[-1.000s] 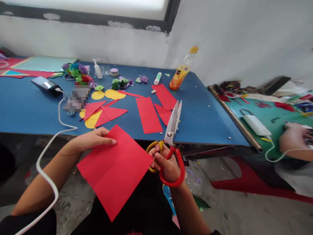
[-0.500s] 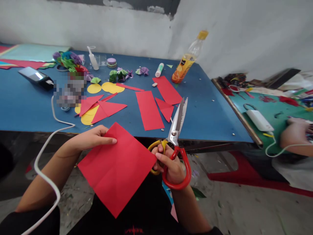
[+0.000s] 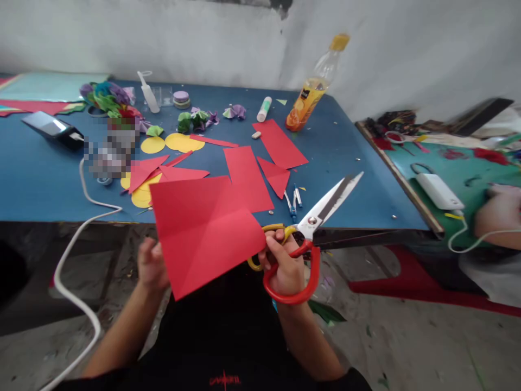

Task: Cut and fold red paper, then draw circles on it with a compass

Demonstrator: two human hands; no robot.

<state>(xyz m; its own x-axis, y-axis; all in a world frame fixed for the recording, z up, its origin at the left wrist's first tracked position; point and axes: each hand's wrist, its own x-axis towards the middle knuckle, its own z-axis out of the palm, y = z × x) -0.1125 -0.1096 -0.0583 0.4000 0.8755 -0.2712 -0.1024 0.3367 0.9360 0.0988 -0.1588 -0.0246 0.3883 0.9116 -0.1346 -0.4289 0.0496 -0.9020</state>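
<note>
In my right hand (image 3: 285,266) are the scissors (image 3: 312,221), with one red and one yellow handle, blades closed and pointing up to the right. Its thumb and fingers also pinch a corner of a creased red paper square (image 3: 203,233). My left hand (image 3: 152,266) is at the paper's left edge, partly hidden behind it, its visible fingers loosely bent and apart, not pinching the sheet. Beyond the paper lie red paper strips (image 3: 248,179), a red triangle (image 3: 273,176) and a small blue and silver compass (image 3: 293,203).
Yellow paper circles (image 3: 153,145), folded paper pieces (image 3: 199,119), a glue stick (image 3: 264,108) and a juice bottle (image 3: 311,87) stand or lie on the blue table (image 3: 345,190). A white cable (image 3: 67,260) hangs at left. Another person's hand (image 3: 499,214) is at right.
My left hand has let go of the paper's upper edge and moved down and left. The red square has turned and lifted. The scissors have tilted further right.
</note>
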